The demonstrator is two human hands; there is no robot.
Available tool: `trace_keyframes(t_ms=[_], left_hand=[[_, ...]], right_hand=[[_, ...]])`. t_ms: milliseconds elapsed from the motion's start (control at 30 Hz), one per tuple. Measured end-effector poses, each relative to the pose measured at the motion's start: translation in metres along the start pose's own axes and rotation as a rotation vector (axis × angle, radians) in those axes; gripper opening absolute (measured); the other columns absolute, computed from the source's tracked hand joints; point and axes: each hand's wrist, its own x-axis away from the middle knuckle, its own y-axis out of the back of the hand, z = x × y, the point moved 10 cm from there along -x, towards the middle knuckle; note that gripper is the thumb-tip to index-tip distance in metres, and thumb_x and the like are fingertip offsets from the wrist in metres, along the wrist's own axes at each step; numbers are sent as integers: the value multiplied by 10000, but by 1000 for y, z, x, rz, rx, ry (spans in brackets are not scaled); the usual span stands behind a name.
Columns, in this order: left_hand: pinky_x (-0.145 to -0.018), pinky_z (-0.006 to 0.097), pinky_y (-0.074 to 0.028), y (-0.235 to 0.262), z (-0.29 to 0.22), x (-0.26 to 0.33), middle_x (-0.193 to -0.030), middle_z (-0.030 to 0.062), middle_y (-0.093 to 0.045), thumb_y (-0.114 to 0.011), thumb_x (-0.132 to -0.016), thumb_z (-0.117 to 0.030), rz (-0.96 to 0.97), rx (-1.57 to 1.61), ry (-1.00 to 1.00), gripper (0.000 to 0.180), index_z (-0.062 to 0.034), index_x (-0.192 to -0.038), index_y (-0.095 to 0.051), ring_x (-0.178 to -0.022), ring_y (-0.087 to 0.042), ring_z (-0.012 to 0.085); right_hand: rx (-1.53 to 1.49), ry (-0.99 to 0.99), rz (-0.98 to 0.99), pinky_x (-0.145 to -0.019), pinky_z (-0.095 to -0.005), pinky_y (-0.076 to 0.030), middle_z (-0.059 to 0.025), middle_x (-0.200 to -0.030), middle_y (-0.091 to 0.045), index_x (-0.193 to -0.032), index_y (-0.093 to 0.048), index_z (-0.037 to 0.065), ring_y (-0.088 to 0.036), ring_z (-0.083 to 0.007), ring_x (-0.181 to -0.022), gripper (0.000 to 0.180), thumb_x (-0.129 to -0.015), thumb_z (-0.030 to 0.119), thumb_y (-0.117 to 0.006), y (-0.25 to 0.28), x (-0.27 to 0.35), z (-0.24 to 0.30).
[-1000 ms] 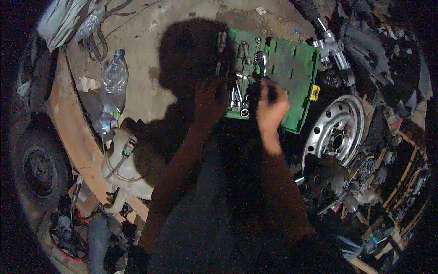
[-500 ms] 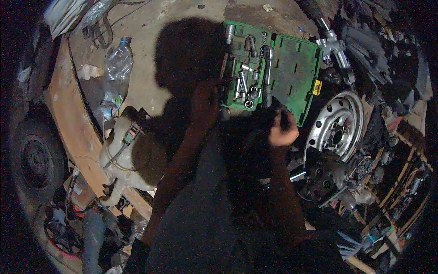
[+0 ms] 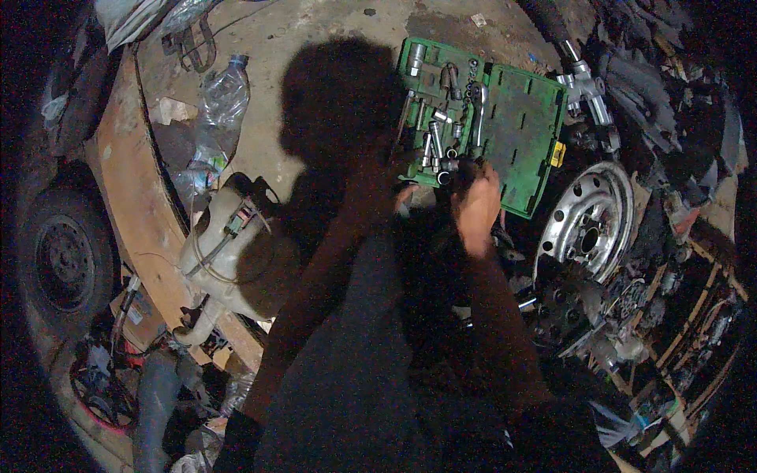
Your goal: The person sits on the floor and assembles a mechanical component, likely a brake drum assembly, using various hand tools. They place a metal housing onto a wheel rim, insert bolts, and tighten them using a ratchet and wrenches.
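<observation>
Right hand [image 3: 475,206], arm stretched forward, has its grip pinching a socket [image 3: 446,166] at the green toolcase [image 3: 520,134]; left grip unclear.

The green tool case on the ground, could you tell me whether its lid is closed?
No, the green tool case lies open, with metal sockets showing in its tray by the right hand.

Green tool case [image 3: 516,130]; silver wheel rim [image 3: 591,225]; tan board [image 3: 138,197].

An open green socket-set case [image 3: 516,126] lies flat on the dusty ground, chrome sockets [image 3: 432,142] inside.
</observation>
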Motion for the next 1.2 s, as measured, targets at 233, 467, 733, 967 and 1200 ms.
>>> trace_keyframes(t_ms=[233,467,733,967,1200], left_hand=[[-1042,545,-404,-10,17,-1,-1391,214,-491,-662,-867,-197,62,-17,119,535,-172,-1387,-541,-1250,-485,427],[-1005,513,-441,-7,71,9,-1182,214,-631,-594,-932,-198,4,92,342,338,-101,-1253,-634,-1097,-590,411],[-948,517,-464,-2,99,21,-1046,218,-677,-594,-949,-255,-192,73,382,288,-67,-1151,-678,-975,-625,428],[-946,516,-465,1,127,42,-1053,230,-674,-627,-931,-270,-146,40,504,314,-42,-1142,-672,-972,-627,428],[-928,499,-480,-13,120,38,-1050,222,-674,-662,-913,-270,-107,-114,357,315,-15,-1098,-667,-969,-637,404]], right_hand=[[-171,-3,4,-841,-434,-479,-210,-1043,-616,-1140,-682,46,-591,-406,-963,404,-742,-24,-690,10,10,-8],[-259,-14,-58,-876,-408,-483,-188,-982,-614,-1122,-695,52,-596,-373,-958,391,-744,-46,-683,7,15,-19],[-295,-93,-189,-840,-367,-506,-161,-926,-663,-1020,-692,-52,-655,-262,-909,186,-859,38,-671,27,19,-40],[-278,-258,-157,-859,-452,-530,-221,-1001,-714,-1092,-722,53,-689,-404,-948,259,-860,158,-671,32,44,-66],[-168,-296,-36,-845,-378,-526,-205,-954,-731,-1014,-710,-37,-718,-322,-942,206,-862,92,-660,35,51,-67]])
